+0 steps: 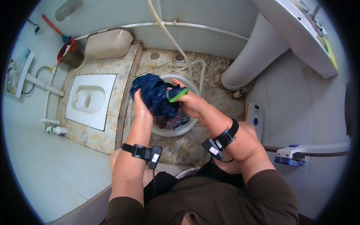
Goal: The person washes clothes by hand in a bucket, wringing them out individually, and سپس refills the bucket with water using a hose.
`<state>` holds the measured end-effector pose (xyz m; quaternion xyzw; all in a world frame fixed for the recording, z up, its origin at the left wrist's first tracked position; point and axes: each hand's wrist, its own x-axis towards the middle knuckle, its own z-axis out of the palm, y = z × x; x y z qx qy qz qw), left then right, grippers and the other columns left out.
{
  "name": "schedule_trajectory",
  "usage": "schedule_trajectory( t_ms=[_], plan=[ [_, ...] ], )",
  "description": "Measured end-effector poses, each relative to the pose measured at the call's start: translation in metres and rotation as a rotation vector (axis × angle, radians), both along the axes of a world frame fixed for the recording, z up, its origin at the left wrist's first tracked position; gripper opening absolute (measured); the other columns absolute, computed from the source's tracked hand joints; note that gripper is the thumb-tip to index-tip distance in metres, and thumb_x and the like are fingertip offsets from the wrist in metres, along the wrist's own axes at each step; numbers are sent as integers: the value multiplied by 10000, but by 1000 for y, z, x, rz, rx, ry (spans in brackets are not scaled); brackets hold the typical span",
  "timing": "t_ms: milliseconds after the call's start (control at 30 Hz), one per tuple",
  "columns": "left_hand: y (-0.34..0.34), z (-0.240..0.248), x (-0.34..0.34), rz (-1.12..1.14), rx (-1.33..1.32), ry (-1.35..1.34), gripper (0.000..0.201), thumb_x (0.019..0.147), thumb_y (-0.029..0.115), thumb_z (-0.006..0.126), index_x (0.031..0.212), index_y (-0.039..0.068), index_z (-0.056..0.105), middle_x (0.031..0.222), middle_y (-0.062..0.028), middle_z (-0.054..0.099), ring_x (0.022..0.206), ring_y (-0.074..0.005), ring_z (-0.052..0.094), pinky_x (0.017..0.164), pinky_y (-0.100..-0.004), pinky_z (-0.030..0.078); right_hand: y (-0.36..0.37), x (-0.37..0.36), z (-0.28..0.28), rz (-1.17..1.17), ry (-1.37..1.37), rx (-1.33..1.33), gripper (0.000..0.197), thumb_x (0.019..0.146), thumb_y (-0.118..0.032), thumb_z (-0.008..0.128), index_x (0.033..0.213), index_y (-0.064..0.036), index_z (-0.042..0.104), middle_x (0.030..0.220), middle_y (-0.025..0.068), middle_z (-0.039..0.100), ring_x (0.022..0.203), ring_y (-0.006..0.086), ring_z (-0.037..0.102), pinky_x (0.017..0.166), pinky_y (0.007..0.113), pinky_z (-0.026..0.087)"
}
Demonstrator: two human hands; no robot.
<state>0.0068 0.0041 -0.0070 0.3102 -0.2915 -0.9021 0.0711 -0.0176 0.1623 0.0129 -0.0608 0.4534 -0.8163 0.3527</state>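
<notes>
A wet, dark blue garment with bright green trim (152, 92) is bunched up between my two hands, above a round white basin (170, 132). My left hand (140, 105) is closed on the garment's near left side, its fingers partly hidden behind the cloth. My right hand (190, 104) grips the right part, where a green-edged piece lies across the fingers. Dark and reddish wet laundry (174, 122) lies in water in the basin below. Each forearm wears a black strap with a small device.
A squat toilet (88, 98) is set in a raised tiled step at left, with a waste bin (72, 56) behind it. A pale hose (170, 33) hangs down behind the basin. At right stand a sink pedestal (251, 52) and a white box (255, 116).
</notes>
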Motion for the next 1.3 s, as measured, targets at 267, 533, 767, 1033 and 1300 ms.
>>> schedule_trajectory(
  t_ms=[267, 533, 767, 1033, 1300],
  plan=[
    [33, 1, 5, 31, -486, 126, 366, 760, 273, 492, 1009, 5, 499, 925, -92, 552, 801, -195, 552, 726, -313, 448, -17, 3, 12, -274, 180, 116, 906, 707, -335, 628, 1295, -6, 21, 1184, 160, 354, 1048, 197, 368, 892, 274, 294],
    [46, 8, 10, -127, -642, 304, 287, 772, 161, 435, 988, -18, 491, 907, -85, 539, 810, -164, 517, 742, -275, 411, -9, -6, 15, -235, 14, 120, 458, 750, -335, 567, 1015, 33, 500, 896, 87, 555, 748, 148, 540, 677, 277, 438],
    [47, 22, 18, -141, -993, 422, 277, 739, 105, 440, 976, -36, 475, 875, -117, 549, 797, -198, 524, 754, -285, 396, -8, -1, -1, -72, -241, -112, 302, 812, -314, 457, 936, -52, 543, 861, 57, 583, 714, 155, 573, 647, 287, 465],
    [48, 37, 17, -218, -1090, 538, 252, 720, 100, 474, 945, -13, 495, 828, -81, 556, 764, -167, 522, 726, -267, 402, -3, 3, 2, -69, -240, -216, 292, 818, -313, 438, 955, -74, 536, 861, 46, 585, 742, 160, 574, 688, 289, 467],
    [44, 20, 14, -70, -1179, 102, 461, 733, 285, 556, 1016, -55, 429, 902, -205, 535, 832, -288, 524, 773, -349, 391, -11, -3, 0, -152, -289, 48, 389, 760, -405, 506, 975, -83, 538, 864, 75, 589, 745, 199, 579, 715, 335, 462]
  ],
)
